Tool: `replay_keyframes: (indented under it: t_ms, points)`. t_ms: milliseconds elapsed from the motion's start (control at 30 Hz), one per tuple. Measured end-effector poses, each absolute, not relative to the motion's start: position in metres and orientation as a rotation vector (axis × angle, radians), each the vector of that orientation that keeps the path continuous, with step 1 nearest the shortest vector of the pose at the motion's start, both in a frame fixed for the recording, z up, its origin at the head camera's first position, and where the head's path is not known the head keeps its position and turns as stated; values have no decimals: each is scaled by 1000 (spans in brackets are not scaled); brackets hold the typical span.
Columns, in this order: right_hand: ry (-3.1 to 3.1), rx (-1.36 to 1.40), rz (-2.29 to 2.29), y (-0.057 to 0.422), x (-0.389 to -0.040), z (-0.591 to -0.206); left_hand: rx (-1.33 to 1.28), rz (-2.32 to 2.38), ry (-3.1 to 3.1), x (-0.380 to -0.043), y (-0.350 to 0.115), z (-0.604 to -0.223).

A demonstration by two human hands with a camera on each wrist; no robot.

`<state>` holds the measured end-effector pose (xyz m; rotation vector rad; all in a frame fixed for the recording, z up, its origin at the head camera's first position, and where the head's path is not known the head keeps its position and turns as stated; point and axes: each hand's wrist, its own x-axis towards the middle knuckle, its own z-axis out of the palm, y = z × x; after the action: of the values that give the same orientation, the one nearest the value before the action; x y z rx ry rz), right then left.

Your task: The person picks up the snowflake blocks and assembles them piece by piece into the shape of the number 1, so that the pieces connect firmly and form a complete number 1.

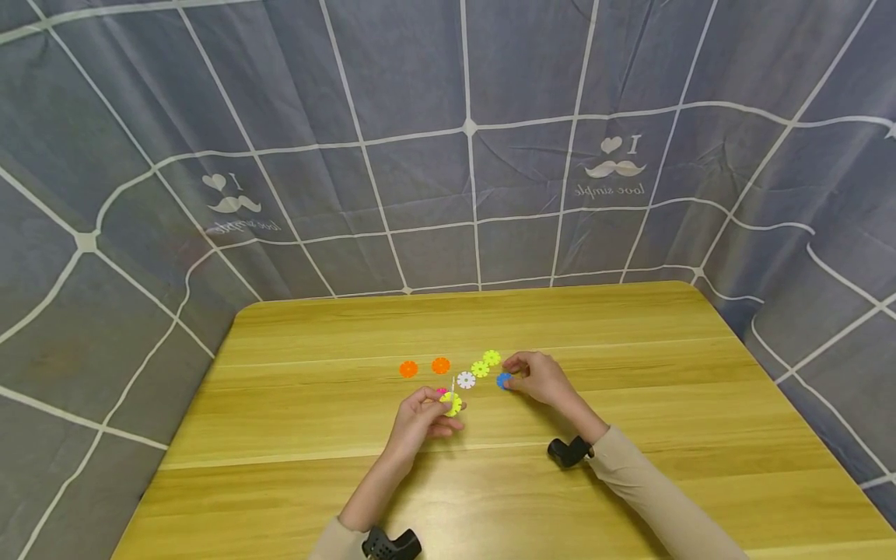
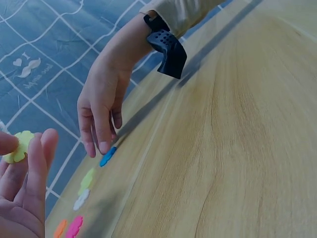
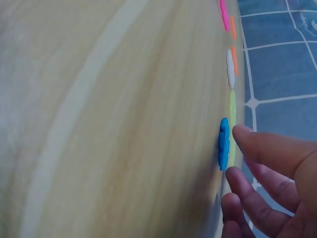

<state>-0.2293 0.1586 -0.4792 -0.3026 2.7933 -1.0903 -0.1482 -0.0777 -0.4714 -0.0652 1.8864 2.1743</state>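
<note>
My left hand (image 1: 420, 420) pinches a yellow notched building disc (image 1: 451, 404) between thumb and fingers, above the table. A thin white piece (image 1: 453, 384) seen edge-on stands up at that disc. Near my right hand (image 1: 542, 377), a blue notched disc (image 3: 224, 144) lies on the table. In the right wrist view the thumb and a fingertip are right at the blue disc's edge, with a gap between them. A pink disc (image 2: 74, 226) lies behind the left hand, partly hidden in the head view. A white disc (image 1: 466, 379) lies between the hands.
Two orange discs (image 1: 409, 369) lie at the left of the group. Two yellow-green discs (image 1: 480, 369) sit close together beyond the white one. The wooden table (image 1: 315, 334) reaches back to a grey checked curtain (image 1: 420, 179).
</note>
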Motion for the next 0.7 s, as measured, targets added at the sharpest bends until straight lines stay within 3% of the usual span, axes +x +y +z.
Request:
replay_keyframes:
  t_ms: [267, 700]
  points:
    - [2799, -253, -1004, 155, -230, -478, 75, 2147, 1869, -150, -79, -475]
    - [2797, -230, -892, 154, -233, -475, 43, 2187, 1873, -151, -79, -476]
